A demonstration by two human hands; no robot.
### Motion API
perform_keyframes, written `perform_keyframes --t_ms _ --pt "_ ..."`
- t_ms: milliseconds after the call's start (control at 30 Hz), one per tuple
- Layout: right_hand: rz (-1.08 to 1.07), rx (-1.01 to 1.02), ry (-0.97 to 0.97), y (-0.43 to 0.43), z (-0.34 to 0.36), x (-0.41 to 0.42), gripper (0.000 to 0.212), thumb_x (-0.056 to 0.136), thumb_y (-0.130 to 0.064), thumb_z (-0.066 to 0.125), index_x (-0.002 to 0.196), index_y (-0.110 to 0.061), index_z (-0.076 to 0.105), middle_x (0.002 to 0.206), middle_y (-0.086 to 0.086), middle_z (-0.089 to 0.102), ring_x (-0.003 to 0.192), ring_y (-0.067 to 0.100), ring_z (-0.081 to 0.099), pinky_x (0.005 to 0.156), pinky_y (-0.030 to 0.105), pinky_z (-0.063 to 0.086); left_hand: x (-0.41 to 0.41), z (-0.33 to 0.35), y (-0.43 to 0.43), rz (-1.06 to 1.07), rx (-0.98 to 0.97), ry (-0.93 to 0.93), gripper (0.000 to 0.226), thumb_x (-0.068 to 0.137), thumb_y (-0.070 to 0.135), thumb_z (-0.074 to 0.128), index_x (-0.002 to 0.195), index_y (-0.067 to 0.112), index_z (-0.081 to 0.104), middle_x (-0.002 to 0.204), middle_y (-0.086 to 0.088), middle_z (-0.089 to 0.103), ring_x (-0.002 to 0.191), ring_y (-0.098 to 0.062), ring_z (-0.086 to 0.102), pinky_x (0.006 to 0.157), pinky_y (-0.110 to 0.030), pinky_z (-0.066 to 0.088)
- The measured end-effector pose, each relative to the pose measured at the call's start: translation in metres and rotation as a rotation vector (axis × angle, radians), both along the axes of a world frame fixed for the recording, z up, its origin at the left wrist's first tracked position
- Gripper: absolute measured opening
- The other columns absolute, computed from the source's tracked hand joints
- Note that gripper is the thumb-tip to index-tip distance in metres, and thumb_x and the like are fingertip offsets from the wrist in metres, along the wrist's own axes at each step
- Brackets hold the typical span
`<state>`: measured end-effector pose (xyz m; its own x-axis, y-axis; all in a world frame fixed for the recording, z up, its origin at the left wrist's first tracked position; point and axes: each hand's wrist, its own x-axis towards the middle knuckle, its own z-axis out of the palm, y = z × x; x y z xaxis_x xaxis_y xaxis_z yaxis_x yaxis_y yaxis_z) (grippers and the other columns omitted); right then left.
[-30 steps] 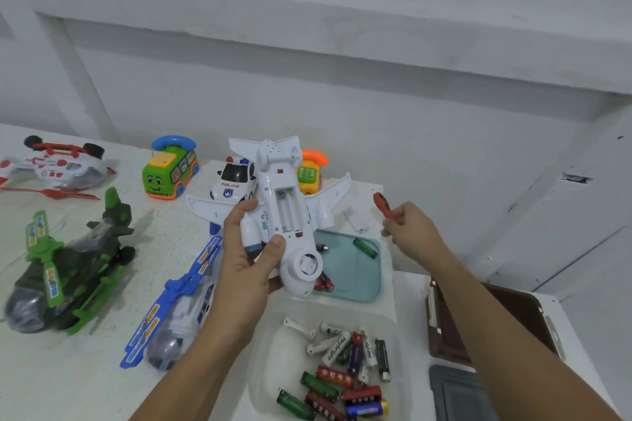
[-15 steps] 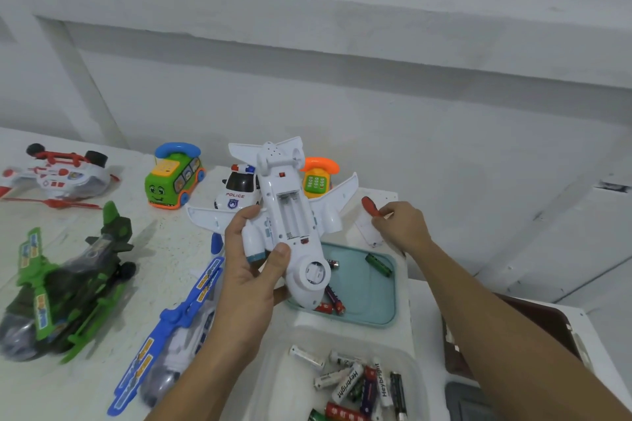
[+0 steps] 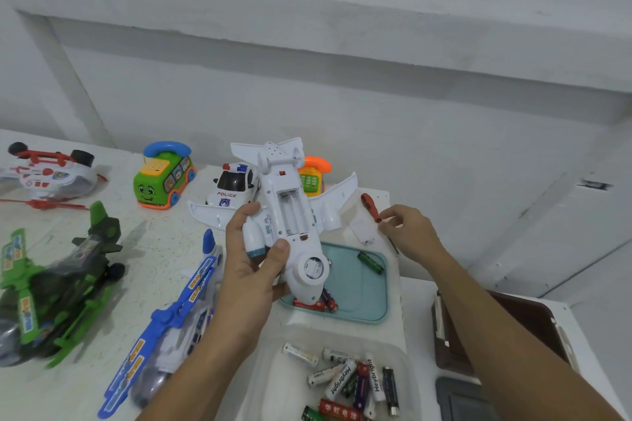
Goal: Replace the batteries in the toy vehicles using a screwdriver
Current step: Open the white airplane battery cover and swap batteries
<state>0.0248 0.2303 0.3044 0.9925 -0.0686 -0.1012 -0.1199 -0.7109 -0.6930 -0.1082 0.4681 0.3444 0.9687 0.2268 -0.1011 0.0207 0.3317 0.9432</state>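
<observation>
White toy plane [image 3: 273, 178] held belly-up in left grip [image 3: 249, 270], bay [image 3: 290, 212] empty — right grip [image 3: 408, 232] pinches the screwdriver [image 3: 371, 207]; park it, load batteries [image 3: 342, 383] polarity-matched.

You are facing a plain white painted wall [image 3: 342, 113] that is filling the upper frame. A broad horizontal white ledge [image 3: 307, 20] is running across it, and a slanted white strut [image 3: 68, 79] is leaning at upper left. A white speckled tabletop [image 3: 154, 239] is spreading across the lower left in soft, even light.
</observation>
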Motion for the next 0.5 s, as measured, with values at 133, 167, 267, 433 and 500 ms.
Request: perform_keyframes --t_ms 133,167,267,433,500 --pt "0.004 -0.001 0.004 -0.005 -0.007 -0.003 0.014 0.092 -0.018 0.060 0.105 -0.019 0.065 0.101 0.004 0.065 0.086 0.016 0.057 0.063 0.017 0.040 -0.001 0.000 -0.001 -0.015 -0.008 0.002 0.051 0.095 0.008 0.055 0.124 0.049 0.045 0.114 0.000 0.071 0.091 -0.019 0.071 0.065 -0.039 0.061" --pt "0.006 0.002 0.004 -0.005 -0.007 -0.004 0.016 0.092 -0.017 0.060 0.107 -0.018 0.065 0.101 0.004 0.065 0.087 0.016 0.058 0.064 0.017 0.041 -0.002 0.000 -0.001 -0.017 -0.009 0.001 0.051 0.095 0.008 0.055 0.124 0.048 0.045 0.113 0.001 0.071 0.090 -0.018 0.071 0.065 -0.039 0.061" --pt "0.011 0.009 -0.011 -0.006 -0.006 -0.007 0.019 0.092 -0.016 0.060 0.110 -0.016 0.066 0.102 0.003 0.066 0.091 0.015 0.058 0.068 0.020 0.042 -0.003 -0.001 0.001 -0.024 -0.011 0.001 0.050 0.095 0.009 0.055 0.119 0.051 0.047 0.109 0.005 0.072 0.090 -0.018 0.071 0.067 -0.041 0.061" --pt "0.052 -0.121 -0.073 0.001 -0.004 -0.015 0.017 0.093 -0.019 0.061 0.109 -0.017 0.065 0.103 0.001 0.059 0.092 0.014 0.053 0.079 0.024 0.038 -0.004 -0.002 0.000 -0.031 -0.023 -0.001 0.049 0.096 0.009 0.054 0.114 0.054 0.049 0.107 0.007 0.073 0.087 -0.017 0.071 0.072 -0.047 0.061" --pt "0.091 -0.180 -0.129 0.007 -0.005 -0.021 0.016 0.093 -0.019 0.061 0.107 -0.016 0.065 0.102 0.002 0.058 0.090 0.014 0.051 0.078 0.023 0.035 -0.004 -0.001 0.001 -0.027 -0.038 -0.004 0.049 0.096 0.008 0.054 0.116 0.053 0.048 0.110 0.008 0.072 0.091 -0.019 0.070 0.070 -0.044 0.061"
